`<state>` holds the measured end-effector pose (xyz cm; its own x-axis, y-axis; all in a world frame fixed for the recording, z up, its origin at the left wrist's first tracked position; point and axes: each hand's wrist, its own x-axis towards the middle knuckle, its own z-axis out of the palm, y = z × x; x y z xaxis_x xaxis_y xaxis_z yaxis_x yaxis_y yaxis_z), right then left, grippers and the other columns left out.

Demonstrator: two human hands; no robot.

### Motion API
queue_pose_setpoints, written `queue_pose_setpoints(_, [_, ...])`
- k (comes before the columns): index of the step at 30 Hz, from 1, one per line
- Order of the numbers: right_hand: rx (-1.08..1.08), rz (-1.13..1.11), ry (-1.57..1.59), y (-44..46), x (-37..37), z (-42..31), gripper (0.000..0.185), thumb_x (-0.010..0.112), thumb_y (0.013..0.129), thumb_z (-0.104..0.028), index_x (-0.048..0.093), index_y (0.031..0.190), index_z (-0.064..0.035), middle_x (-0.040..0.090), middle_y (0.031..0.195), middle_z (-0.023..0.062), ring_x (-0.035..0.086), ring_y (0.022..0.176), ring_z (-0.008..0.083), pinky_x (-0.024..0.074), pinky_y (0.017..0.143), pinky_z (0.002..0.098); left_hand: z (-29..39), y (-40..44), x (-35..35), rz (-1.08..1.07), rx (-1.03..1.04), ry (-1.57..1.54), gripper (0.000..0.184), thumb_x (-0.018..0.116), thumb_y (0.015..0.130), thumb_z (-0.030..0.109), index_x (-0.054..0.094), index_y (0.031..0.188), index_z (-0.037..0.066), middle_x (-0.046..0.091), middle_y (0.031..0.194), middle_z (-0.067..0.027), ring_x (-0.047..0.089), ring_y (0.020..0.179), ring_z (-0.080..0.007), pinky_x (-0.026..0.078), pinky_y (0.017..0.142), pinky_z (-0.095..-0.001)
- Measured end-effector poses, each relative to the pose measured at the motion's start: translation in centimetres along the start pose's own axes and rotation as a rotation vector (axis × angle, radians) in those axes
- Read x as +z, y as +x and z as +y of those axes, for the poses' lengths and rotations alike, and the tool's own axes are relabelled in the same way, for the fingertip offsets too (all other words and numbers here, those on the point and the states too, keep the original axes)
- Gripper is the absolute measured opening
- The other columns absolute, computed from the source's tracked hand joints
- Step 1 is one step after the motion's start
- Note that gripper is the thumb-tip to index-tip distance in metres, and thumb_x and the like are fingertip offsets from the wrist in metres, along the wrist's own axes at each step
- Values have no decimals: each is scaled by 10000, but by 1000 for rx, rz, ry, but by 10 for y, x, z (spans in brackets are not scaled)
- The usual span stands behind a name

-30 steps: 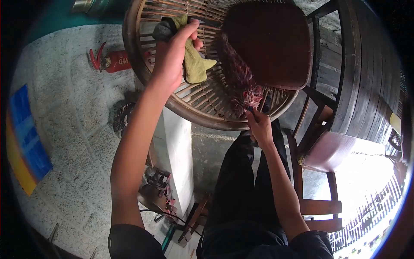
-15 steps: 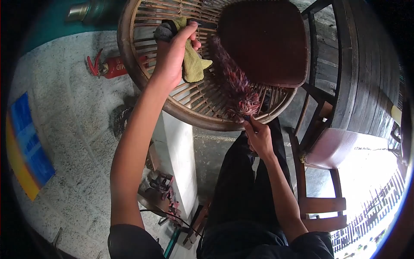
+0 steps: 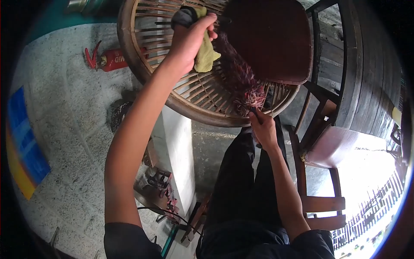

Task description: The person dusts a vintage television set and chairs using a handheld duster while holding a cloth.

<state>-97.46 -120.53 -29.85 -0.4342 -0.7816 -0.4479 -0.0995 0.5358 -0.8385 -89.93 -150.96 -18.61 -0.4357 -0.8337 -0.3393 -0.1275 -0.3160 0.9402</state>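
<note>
My left hand (image 3: 193, 41) is closed around a yellow-green cloth (image 3: 206, 58) over the round rattan seat (image 3: 183, 108). A dark grey rounded piece (image 3: 184, 17) sticks out beside the same hand, and a thin dark tip shows past the fingers; I cannot tell what it belongs to. My right hand (image 3: 264, 129) grips the dark handle of a fluffy red-purple duster (image 3: 241, 75) at the near rim. The duster's head lies slantwise across the slats, alongside a dark brown cushion (image 3: 267, 41).
A red fire extinguisher (image 3: 114, 59) lies left of the rattan rim on the speckled floor (image 3: 77, 142). Wooden chairs (image 3: 323, 203) and a dark slatted wooden surface (image 3: 371, 73) stand on the right. A white post (image 3: 179, 159) rises below the rim.
My left hand has moved right and slightly up with the cloth. My right hand and the duster have shifted slightly right and up in view.
</note>
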Motion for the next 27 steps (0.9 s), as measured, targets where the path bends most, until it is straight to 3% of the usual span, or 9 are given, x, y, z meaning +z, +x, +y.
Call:
queue_pose_setpoints(2, [401, -224, 166, -6, -15, -30, 351, 641, 930, -238, 623, 1169, 18, 554, 608, 28, 485, 615, 23, 413, 508, 253, -1, 0, 2, -17, -15, -8, 110, 680, 860, 181, 624, 849, 87, 578, 700, 15, 581, 622, -110, 469, 605, -269])
queue_pose_setpoints(9, [163, -200, 160, -55, -23, -38, 457, 666, 918, -230, 571, 1227, 92, 666, 826, 95, 539, 784, 49, 482, 708, 239, 41, -39, -25, 4, 103, -16, 120, 655, 893, 174, 594, 911, 72, 516, 748, 21, 533, 677, -105, 440, 638, -260])
queue_pose_setpoints(12, [309, -280, 253, -67, -28, -69, 466, 677, 910, -204, 558, 1240, 103, 691, 959, 115, 561, 898, 65, 480, 794, 240, 59, -66, -27, 114, 91, -69, 112, 651, 892, 162, 607, 910, 60, 519, 737, 14, 524, 657, -104, 443, 619, -262])
queue_pose_setpoints(16, [152, -422, 313, -64, -24, -67, 438, 663, 926, -206, 570, 1240, 84, 672, 907, 75, 549, 864, 66, 482, 753, 255, 84, -94, -21, 201, 24, -89, 137, 631, 912, 171, 616, 965, 45, 489, 750, 18, 513, 691, -105, 429, 652, -260])
queue_pose_setpoints(19, [269, -310, 289, -53, -26, -57, 430, 651, 935, -225, 576, 1221, 87, 672, 843, 72, 548, 842, 65, 482, 747, 255, 82, -96, -17, 203, 30, -51, 121, 628, 914, 162, 614, 959, 50, 486, 755, 18, 509, 703, -102, 434, 654, -262])
queue_pose_setpoints(22, [481, -407, 301, -35, -40, -46, 409, 656, 924, -226, 592, 1164, 99, 704, 840, 135, 588, 857, 64, 488, 740, 255, 65, -89, -12, 206, 13, -77, 106, 633, 911, 149, 612, 950, 53, 491, 758, 17, 504, 703, -101, 441, 651, -266])
queue_pose_setpoints(24, [111, -179, 60, -19, -33, -9, 365, 668, 904, -221, 614, 1102, 81, 693, 829, 192, 645, 862, 100, 494, 680, 280, 50, -82, -9, 225, -3, -112, 99, 639, 907, 141, 611, 944, 53, 498, 757, 16, 501, 696, -101, 445, 647, -268])
queue_pose_setpoints(26, [208, -187, 68, -5, -30, 14, 318, 613, 944, -237, 624, 1120, 29, 557, 642, -3, 476, 593, 32, 394, 519, 233, 35, -75, -4, 259, -35, -62, 94, 651, 900, 134, 606, 933, 58, 515, 759, 13, 495, 686, -98, 451, 638, -271])
queue_pose_setpoints(27, [138, -167, 22, 4, -32, 13, 327, 620, 936, -234, 620, 1132, 28, 572, 655, 34, 483, 634, 40, 416, 556, 244, 23, -71, -6, 268, -41, -61, 101, 654, 900, 145, 607, 923, 58, 528, 765, 11, 499, 686, -95, 452, 639, -269])
